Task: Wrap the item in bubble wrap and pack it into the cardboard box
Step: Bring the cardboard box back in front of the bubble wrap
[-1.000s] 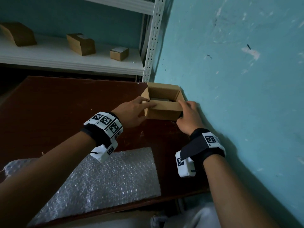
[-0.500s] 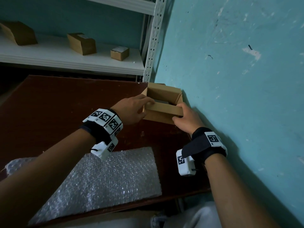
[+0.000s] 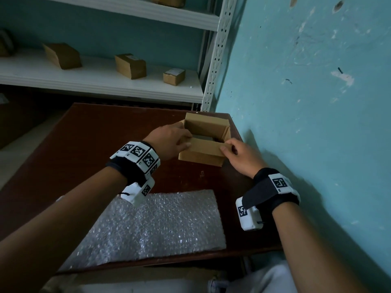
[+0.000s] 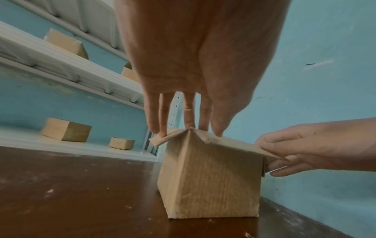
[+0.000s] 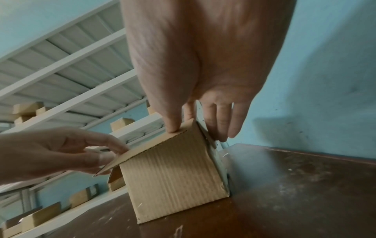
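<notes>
A small brown cardboard box (image 3: 201, 158) (image 4: 209, 182) (image 5: 175, 173) stands on the dark red table by the wall. Its near flap (image 3: 206, 145) lies folded over the near half of the opening. My left hand (image 3: 169, 142) pinches the flap's left end, fingertips (image 4: 160, 130) on the left side flap and thumb on the near flap. My right hand (image 3: 237, 154) grips the flap's right end, thumb (image 5: 173, 125) on top and fingers down the box's right side. Something pale shows inside the box; what it is cannot be told. A bubble wrap sheet (image 3: 156, 225) lies flat near the table's front edge.
The teal wall (image 3: 306, 123) runs close along the box's right side. Behind the table (image 3: 84, 144) stands a white shelf (image 3: 101, 81) with several small cardboard boxes on it. A white perforated shelf post (image 3: 213, 66) rises just behind the box.
The near flap has swung up and over the opening. Both hands have shifted onto its two ends. The head view has tilted up a little.
</notes>
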`<action>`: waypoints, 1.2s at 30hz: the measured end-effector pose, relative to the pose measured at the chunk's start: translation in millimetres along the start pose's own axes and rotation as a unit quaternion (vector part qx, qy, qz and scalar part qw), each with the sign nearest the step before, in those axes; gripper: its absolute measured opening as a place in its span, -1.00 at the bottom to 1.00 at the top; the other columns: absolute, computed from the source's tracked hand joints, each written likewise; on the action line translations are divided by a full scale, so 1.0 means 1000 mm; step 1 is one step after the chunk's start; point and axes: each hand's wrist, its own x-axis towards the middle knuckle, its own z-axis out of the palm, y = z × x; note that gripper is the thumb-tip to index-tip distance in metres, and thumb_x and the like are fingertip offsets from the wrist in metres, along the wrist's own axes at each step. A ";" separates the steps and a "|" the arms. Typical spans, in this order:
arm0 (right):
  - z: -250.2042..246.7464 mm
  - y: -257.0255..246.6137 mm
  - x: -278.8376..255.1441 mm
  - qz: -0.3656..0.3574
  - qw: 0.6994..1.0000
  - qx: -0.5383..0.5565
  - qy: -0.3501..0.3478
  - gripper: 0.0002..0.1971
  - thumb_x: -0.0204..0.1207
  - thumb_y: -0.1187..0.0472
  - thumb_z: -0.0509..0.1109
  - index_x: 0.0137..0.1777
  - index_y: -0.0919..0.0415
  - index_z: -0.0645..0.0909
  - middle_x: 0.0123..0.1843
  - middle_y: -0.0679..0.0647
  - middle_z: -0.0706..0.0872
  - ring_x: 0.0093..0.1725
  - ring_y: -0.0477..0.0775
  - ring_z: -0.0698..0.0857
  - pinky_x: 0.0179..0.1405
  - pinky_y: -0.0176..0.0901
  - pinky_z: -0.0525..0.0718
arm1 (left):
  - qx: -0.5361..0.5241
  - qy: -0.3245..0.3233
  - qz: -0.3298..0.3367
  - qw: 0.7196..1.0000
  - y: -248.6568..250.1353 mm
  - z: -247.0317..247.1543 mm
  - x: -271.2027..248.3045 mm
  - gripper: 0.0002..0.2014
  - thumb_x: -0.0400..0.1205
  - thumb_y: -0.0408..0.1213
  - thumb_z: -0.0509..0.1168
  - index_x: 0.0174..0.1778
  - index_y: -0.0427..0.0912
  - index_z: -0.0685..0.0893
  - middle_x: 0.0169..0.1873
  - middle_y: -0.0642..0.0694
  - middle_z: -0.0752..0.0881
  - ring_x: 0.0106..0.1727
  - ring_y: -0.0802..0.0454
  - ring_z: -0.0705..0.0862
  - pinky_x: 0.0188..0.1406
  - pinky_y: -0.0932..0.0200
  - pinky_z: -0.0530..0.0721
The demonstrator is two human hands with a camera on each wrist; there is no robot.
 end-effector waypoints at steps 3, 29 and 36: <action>0.006 -0.014 -0.004 -0.024 1.000 -0.003 -0.007 -0.65 0.71 -0.12 0.16 0.29 0.07 0.57 0.16 0.12 0.74 0.13 0.16 0.71 0.12 0.07 0.67 | 0.009 0.013 -0.022 1.000 -0.008 -0.005 -0.015 -0.67 0.64 -0.01 0.26 0.30 -0.02 0.58 0.25 0.01 0.55 0.11 0.05 0.60 0.05 0.15 0.59; 0.053 -0.096 -0.041 -0.191 0.976 -0.100 -0.020 -0.84 0.66 0.02 0.35 0.14 0.03 0.65 -0.32 -0.10 0.62 -0.41 -0.13 0.58 -0.49 -0.28 0.41 | -0.051 0.041 -0.166 0.984 -0.051 -0.026 -0.144 -0.87 0.55 -0.15 0.41 -0.05 -0.08 0.69 -0.16 0.03 0.70 -0.11 0.06 0.68 -0.11 0.16 0.66; 0.056 -0.098 -0.037 -0.193 0.975 -0.111 0.001 -0.84 0.65 0.02 0.36 0.11 0.05 0.66 -0.27 0.04 0.69 -0.33 0.06 0.65 -0.32 -0.14 0.56 | -0.036 0.057 -0.157 0.985 -0.051 -0.025 -0.141 -0.88 0.56 -0.19 0.40 -0.04 -0.12 0.70 -0.19 0.01 0.69 -0.13 0.04 0.67 -0.16 0.20 0.58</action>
